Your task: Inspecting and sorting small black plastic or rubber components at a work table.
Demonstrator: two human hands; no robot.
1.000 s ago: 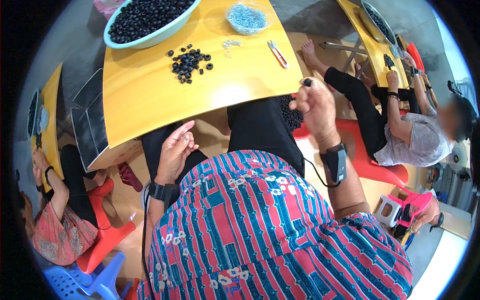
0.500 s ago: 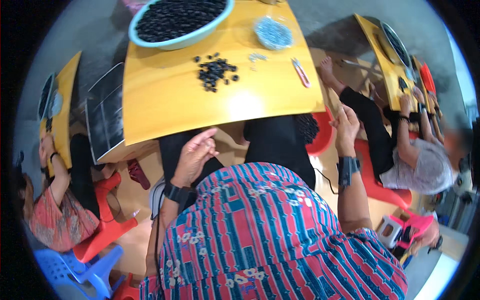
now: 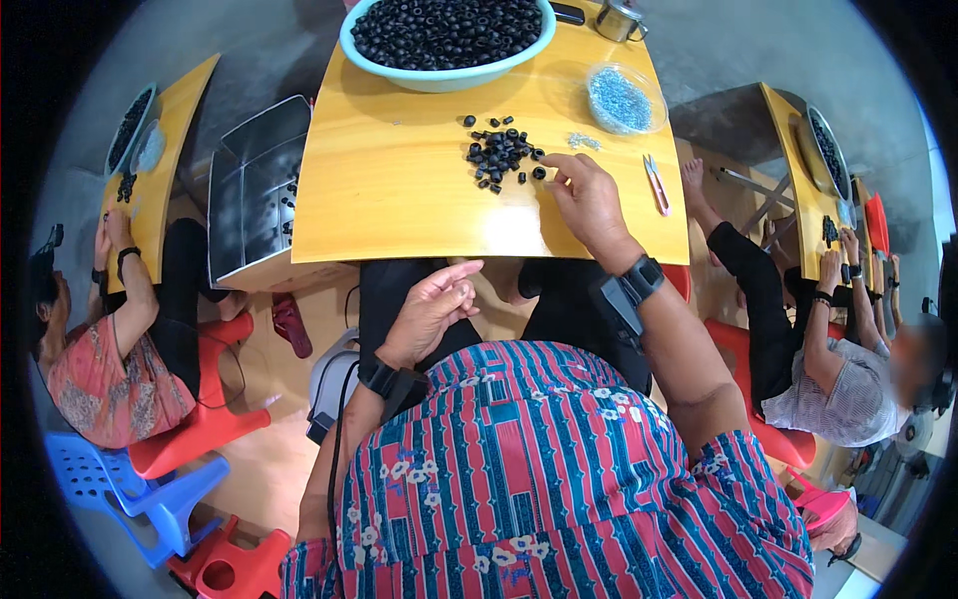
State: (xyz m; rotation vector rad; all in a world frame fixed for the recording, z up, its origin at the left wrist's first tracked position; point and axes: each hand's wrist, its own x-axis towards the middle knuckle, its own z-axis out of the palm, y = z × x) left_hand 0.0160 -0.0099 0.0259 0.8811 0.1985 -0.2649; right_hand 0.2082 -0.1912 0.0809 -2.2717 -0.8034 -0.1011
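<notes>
Fingers of the right hand reached out over the yellow bench, fingertips narrowed together and touching the right edge of a small pile of black beads; whether a bead was pinched between them could not be told. The pile lay near the middle of the bench top, with a few loose beads scattered about it. The right wrist wore a black strapped device.

The left hand was held below the near edge of the bench, above the person's lap, palm turned up and fingers loosely curled, holding nothing that could be seen. A black band with a cable sat on that wrist.

Just right of the pile was a little cluster of pale bits, and beyond it a clear shallow dish of blue beads. A pair of small pink-handled snips lay near the bench's right edge. At the far side stood a large pale green bowl heaped with black beads, and a small metal cup at the far right corner. A metal tray rested against the bench's left side.

The person wore a red and blue striped, flowered shirt. Other people sat at similar yellow benches to the left and right, on red and blue plastic stools.
</notes>
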